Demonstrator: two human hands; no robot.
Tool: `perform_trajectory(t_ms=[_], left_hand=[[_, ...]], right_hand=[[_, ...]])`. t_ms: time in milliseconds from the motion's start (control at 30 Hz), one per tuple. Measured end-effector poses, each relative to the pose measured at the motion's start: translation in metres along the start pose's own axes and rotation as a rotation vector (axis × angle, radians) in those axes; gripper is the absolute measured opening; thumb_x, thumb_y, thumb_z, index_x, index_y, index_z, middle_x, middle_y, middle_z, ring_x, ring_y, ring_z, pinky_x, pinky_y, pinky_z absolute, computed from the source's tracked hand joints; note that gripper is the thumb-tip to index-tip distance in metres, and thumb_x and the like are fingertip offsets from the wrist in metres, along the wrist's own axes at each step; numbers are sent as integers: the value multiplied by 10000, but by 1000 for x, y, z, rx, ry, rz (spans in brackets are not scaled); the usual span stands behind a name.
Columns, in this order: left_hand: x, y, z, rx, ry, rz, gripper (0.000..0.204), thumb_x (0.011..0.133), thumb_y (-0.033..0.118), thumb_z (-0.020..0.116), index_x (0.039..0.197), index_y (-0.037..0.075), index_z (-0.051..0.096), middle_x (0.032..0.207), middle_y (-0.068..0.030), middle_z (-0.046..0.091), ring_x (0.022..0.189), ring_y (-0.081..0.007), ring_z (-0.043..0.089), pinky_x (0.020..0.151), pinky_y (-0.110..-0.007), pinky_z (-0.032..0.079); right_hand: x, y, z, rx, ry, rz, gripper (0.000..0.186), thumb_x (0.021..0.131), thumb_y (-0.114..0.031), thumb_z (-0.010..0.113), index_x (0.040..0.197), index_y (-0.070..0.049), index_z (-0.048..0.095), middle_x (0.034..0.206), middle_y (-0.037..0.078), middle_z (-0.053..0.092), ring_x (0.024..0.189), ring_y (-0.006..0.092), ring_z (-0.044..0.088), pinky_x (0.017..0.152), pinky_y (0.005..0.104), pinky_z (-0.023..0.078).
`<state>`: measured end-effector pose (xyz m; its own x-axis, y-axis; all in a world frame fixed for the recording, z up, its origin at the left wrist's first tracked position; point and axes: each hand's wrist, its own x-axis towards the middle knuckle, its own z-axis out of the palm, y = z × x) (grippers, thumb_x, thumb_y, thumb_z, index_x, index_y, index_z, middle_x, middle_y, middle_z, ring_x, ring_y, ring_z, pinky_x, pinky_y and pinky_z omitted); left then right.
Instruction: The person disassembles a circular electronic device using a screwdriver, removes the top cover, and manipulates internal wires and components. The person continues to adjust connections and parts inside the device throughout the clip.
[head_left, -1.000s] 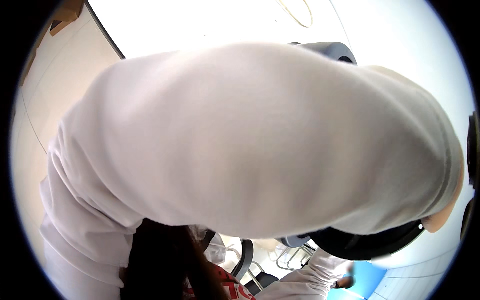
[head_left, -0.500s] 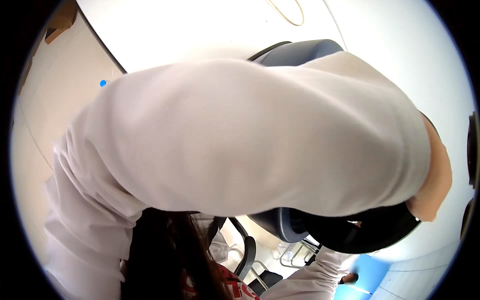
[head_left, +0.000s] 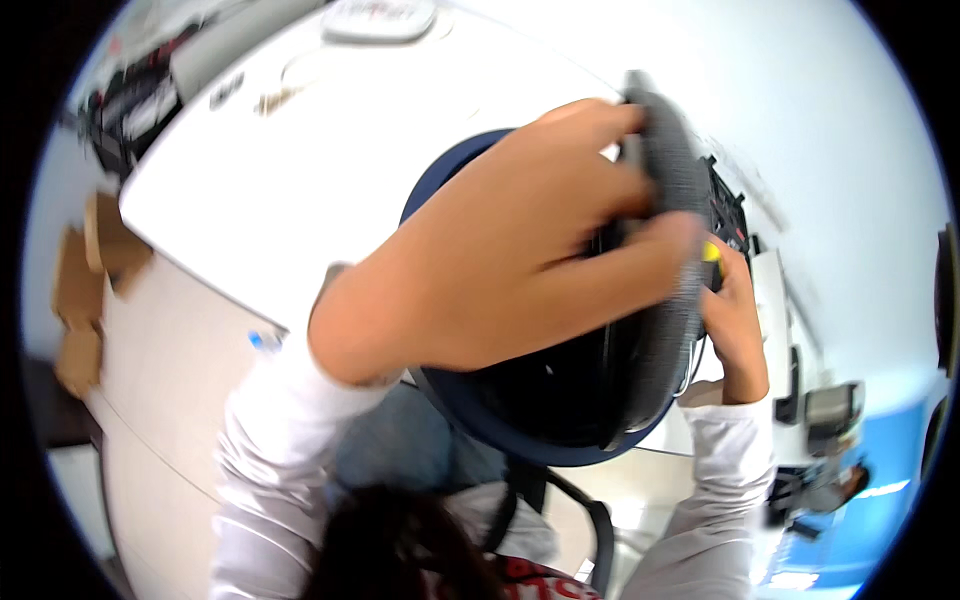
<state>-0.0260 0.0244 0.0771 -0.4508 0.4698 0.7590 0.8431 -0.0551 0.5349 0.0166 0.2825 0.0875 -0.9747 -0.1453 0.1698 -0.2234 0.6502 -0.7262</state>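
In the middle is a round, dark blue shell (head_left: 590,455) with a black hollow, helmet-like in shape. A curved pad covered in grey cloth (head_left: 672,160) stands along its right side. My left hand (head_left: 500,250) reaches across the hollow from the lower left, its fingers bent and closed on the pad; motion blurs the fingertips. Beyond the pad, my right hand (head_left: 735,325) is at the shell's right side. Its fingers are curled by a small dark part with a yellow spot (head_left: 712,252), and the pad hides some of what they grip.
The white table (head_left: 230,190) carries a grey case (head_left: 378,20) at the back and small items on the left. Open cardboard boxes (head_left: 80,290) sit on the floor at left. A chair armrest (head_left: 600,530) is near my lap. Another person (head_left: 835,490) is far off at right.
My left sleeve, which lay across most of the view, has drawn back to the lower left. Both hands and the shell's black hollow now show, and the view of the room has shifted.
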Motion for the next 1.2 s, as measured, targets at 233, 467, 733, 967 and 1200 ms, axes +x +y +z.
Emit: perform_trajectory(t_ms=[233,467,733,967,1200], left_hand=[[-50,11,-23,-314,254,-563,375,915,265,532,963,-79,675,1356,-221,509,1200,-322,505,1041,-368,333],[-54,25,-3,-560,441,-755,510,908,330,533,1192,-92,572,1137,-157,636,1072,-211,583,969,-288,394],[-44,55,41,-482,698,-690,757,828,358,672,1380,-68,377,1290,-182,530,1104,-248,580,979,-347,442],[-40,49,54,-405,798,-666,593,921,285,575,1366,-62,393,1240,-180,555,1088,-226,586,943,-320,468],[-40,52,49,-180,809,-703,497,988,300,449,1329,-61,457,1167,-149,605,1043,-195,599,912,-280,456]], right_hand=[[14,-38,0,-147,-250,-51,362,839,-222,703,1129,-19,626,953,112,670,856,208,630,834,307,469],[-16,-26,-3,-31,-234,-12,446,845,-250,712,1228,-52,597,983,112,679,876,220,642,843,306,471],[-18,3,-18,-189,-103,-77,362,845,-256,697,1140,-62,617,985,133,675,884,300,636,827,343,470],[14,42,-20,-264,-113,-66,462,861,-306,686,1213,-29,572,950,137,673,872,286,637,805,350,474],[63,43,-21,82,-362,208,706,836,-444,704,1303,40,493,665,19,511,506,87,464,454,237,377]])
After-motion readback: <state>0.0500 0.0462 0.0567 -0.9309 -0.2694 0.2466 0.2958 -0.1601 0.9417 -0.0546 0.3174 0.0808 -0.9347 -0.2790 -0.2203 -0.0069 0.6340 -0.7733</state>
